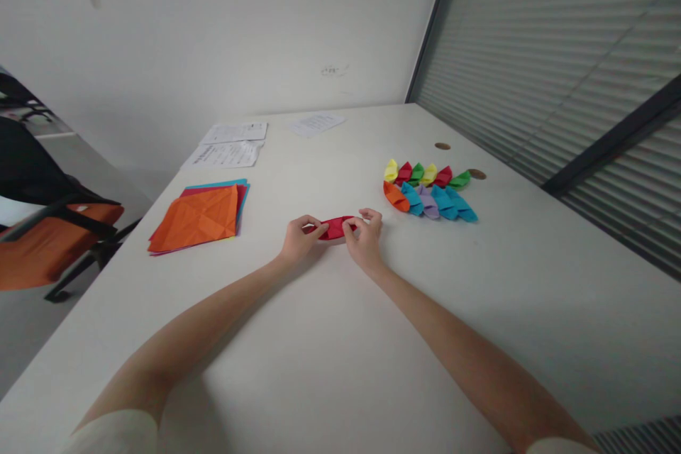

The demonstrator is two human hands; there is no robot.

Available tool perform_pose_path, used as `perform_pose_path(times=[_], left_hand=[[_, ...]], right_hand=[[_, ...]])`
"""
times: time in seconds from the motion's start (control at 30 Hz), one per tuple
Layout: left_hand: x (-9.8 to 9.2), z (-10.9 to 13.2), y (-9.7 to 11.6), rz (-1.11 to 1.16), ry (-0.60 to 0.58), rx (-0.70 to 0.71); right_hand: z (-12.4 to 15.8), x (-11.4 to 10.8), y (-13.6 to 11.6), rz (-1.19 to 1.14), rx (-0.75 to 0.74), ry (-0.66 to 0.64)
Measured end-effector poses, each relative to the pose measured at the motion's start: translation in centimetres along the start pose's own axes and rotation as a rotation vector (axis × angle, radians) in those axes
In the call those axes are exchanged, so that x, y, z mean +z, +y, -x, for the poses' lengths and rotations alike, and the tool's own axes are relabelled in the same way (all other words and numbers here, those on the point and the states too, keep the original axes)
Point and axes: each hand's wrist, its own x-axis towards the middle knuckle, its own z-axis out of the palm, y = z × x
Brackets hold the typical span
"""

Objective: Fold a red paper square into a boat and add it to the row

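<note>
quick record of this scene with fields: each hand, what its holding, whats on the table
left hand: pinches the left end of a red folded paper piece
right hand: pinches its right end
paper: long and narrow, close to the white table
left of hands: stack of square coloured paper sheets, creased orange one on top
right of hands: two rows of small folded paper shapes in mixed colours
far end: printed white sheets
beside table: orange-seated chair
</note>
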Motion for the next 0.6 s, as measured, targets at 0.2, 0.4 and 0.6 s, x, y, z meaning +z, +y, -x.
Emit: perform_pose_path(times=[0.2, 0.4, 0.6], left_hand=[[-0.12, -0.07, 0.07, 0.016, 0.009, 0.0], [-0.37, 0.0, 0.13, 0.103, -0.168, -0.063], [-0.1, 0.17, -0.16, 0.096, -0.15, -0.026]], right_hand=[[-0.01, 0.03, -0.03, -0.009, -0.022, -0.025], [0.24, -0.01, -0.01, 0.01, -0.094, -0.064], [0.25, 0.0, -0.08, 0.023, -0.052, -0.03]])
